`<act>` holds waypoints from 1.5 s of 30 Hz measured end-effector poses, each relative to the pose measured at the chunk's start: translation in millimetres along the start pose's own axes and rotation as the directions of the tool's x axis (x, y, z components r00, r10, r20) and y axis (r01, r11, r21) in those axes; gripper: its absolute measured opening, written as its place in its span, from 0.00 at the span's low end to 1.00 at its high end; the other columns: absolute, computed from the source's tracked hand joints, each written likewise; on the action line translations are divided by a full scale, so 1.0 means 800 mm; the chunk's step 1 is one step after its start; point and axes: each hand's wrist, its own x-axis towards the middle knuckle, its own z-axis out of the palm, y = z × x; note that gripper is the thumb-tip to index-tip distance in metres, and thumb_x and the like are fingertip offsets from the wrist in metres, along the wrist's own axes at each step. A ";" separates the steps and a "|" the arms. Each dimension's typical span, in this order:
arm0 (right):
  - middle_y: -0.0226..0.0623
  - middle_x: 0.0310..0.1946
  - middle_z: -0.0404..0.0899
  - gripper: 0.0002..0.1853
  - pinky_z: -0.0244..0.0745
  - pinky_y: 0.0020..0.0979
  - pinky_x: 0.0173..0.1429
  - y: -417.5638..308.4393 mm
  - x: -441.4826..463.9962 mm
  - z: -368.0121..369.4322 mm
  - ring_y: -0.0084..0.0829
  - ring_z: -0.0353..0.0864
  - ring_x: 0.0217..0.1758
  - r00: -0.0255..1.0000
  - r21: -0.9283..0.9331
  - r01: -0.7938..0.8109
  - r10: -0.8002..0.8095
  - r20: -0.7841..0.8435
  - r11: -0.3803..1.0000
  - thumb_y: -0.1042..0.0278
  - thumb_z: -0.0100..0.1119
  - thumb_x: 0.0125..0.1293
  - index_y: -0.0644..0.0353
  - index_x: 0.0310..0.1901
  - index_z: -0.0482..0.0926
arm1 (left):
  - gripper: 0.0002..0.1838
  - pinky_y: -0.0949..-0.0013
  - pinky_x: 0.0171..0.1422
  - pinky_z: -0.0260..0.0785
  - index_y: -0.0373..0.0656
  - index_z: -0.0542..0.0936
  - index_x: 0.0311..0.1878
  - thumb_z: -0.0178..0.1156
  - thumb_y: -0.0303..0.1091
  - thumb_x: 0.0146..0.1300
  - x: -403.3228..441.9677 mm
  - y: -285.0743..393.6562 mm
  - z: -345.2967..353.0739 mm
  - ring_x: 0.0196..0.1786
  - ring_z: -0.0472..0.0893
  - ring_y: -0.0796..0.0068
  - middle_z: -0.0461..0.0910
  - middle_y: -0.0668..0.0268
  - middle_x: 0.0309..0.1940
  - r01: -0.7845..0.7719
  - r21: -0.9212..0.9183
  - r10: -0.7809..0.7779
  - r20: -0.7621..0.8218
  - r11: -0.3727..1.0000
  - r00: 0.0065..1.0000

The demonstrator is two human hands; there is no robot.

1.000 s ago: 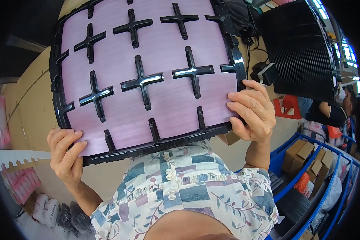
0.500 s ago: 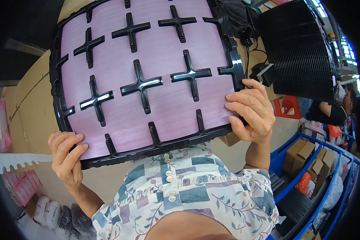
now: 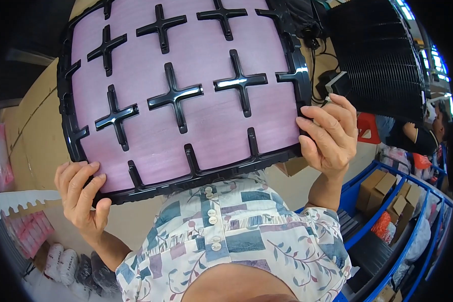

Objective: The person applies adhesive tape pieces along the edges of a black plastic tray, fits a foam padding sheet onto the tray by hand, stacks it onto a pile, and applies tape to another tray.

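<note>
A black plastic tray [image 3: 206, 176] with raised cross-shaped dividers lies face up in front of me. Thin pink foam sheet [image 3: 141, 65] shows between the dividers. My left hand [image 3: 81, 199] grips the near left corner, fingertips over the rim and the thumb below the edge. At the near right corner, my right hand [image 3: 332, 133] has its bent fingers and thumb against the tray's side rim. The far edge of the tray is cut off by the top of the view.
A stack of black trays [image 3: 377, 60] stands at the right, beside dark cables [image 3: 314, 48]. Tan board [image 3: 32, 126] covers the surface on the left. Blue racks [image 3: 357, 189] hold cardboard boxes [image 3: 380, 186] at the lower right. A person [image 3: 415, 136] is farther off, near a red stool [image 3: 367, 130].
The tray has shifted slightly up in view and looks a little larger. My hands have spread outward, the right fingers sliding off the pink foam to the rim.
</note>
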 end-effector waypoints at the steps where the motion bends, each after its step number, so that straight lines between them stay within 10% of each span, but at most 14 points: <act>1: 0.39 0.36 0.85 0.13 0.76 0.49 0.57 0.000 -0.004 -0.001 0.36 0.79 0.36 1.000 -0.019 -0.008 0.008 -0.017 1.000 0.63 0.69 0.48 0.65 0.30 0.86 | 0.26 0.45 0.64 0.63 0.34 0.83 0.38 0.53 0.54 0.66 -0.001 0.004 -0.002 0.50 0.79 0.53 0.83 0.55 0.44 0.015 0.069 -0.015 0.007 0.998 1.000; 8: 0.36 0.39 0.86 0.23 0.72 0.49 0.61 -0.019 -0.021 -0.020 0.36 0.80 0.43 0.998 -0.063 -0.049 0.051 0.034 0.997 0.46 0.62 0.62 0.61 0.37 0.87 | 0.40 0.47 0.67 0.63 0.34 0.83 0.45 0.43 0.68 0.68 -0.006 0.024 0.002 0.55 0.80 0.52 0.82 0.54 0.50 -0.005 0.188 -0.001 0.035 0.982 0.999; 16: 0.40 0.44 0.86 0.34 0.62 0.54 0.70 -0.027 -0.028 -0.005 0.43 0.80 0.55 0.983 -0.104 0.023 -0.003 0.182 0.994 0.37 0.43 0.73 0.66 0.45 0.86 | 0.34 0.47 0.69 0.62 0.35 0.84 0.41 0.53 0.63 0.64 -0.026 0.025 -0.004 0.55 0.81 0.57 0.85 0.60 0.44 0.070 0.409 -0.047 -0.066 0.910 0.997; 22: 0.41 0.44 0.86 0.40 0.61 0.55 0.71 -0.008 -0.023 0.010 0.45 0.81 0.55 0.994 0.082 -0.031 0.023 0.104 0.996 0.30 0.43 0.69 0.67 0.45 0.85 | 0.36 0.49 0.70 0.63 0.34 0.82 0.46 0.52 0.65 0.62 -0.009 0.021 0.008 0.56 0.80 0.56 0.84 0.58 0.47 0.048 0.336 -0.010 -0.115 0.940 0.993; 26: 0.44 0.56 0.80 0.48 0.54 0.55 0.74 -0.019 0.019 0.015 0.45 0.76 0.63 0.930 0.014 0.081 -0.081 0.358 0.997 0.21 0.44 0.59 0.65 0.55 0.80 | 0.44 0.52 0.64 0.70 0.30 0.80 0.53 0.46 0.70 0.63 0.014 0.024 0.021 0.59 0.78 0.51 0.80 0.51 0.55 -0.120 0.142 0.116 0.034 0.983 0.993; 36: 0.44 0.55 0.79 0.45 0.59 0.52 0.70 -0.021 0.032 0.006 0.43 0.77 0.58 0.925 0.081 0.002 -0.033 0.379 0.997 0.21 0.43 0.60 0.62 0.52 0.81 | 0.44 0.52 0.64 0.69 0.36 0.77 0.58 0.53 0.71 0.58 0.033 0.036 -0.001 0.63 0.74 0.50 0.73 0.51 0.62 -0.012 0.213 -0.031 0.199 0.977 0.980; 45: 0.43 0.49 0.79 0.33 0.63 0.53 0.67 -0.010 0.049 0.016 0.44 0.77 0.52 0.944 0.163 0.079 -0.126 0.306 0.983 0.36 0.55 0.63 0.65 0.49 0.80 | 0.42 0.53 0.76 0.55 0.32 0.70 0.64 0.56 0.64 0.62 0.171 -0.075 0.033 0.70 0.67 0.52 0.69 0.48 0.65 -0.029 0.206 0.039 -0.045 0.978 0.998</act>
